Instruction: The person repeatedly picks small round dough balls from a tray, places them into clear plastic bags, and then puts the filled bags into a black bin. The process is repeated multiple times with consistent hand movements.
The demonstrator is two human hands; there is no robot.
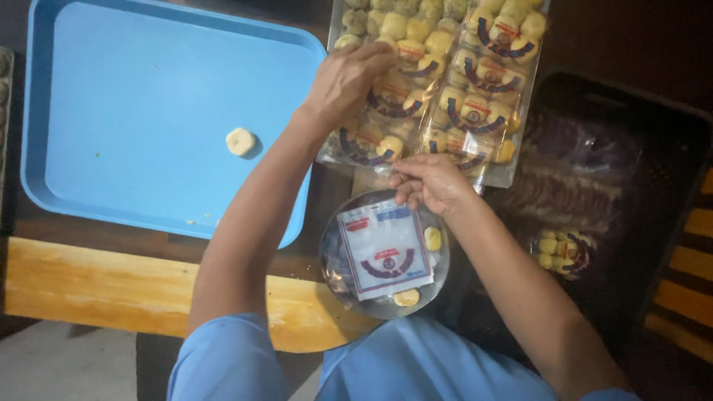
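Observation:
My left hand (347,78) reaches forward over clear plastic packs of small yellow sweets (438,82), its fingers curled on the packs; what it grips is hidden. My right hand (429,182) rests at the far rim of a round steel plate (338,245), fingers pinched together at the plate's edge. On the plate lies a flat clear packet with a red and blue label (382,249), with two loose yellow sweets (433,238) beside it. A single pale sweet (241,141) lies on the big blue tray (111,171) at the left.
The tray and plate sit on a yellow-edged wooden table (96,286). A dark crate (668,148) at the right holds a clear bag and one filled sweet pack (562,251). Another tray's edge shows at the far left (4,82).

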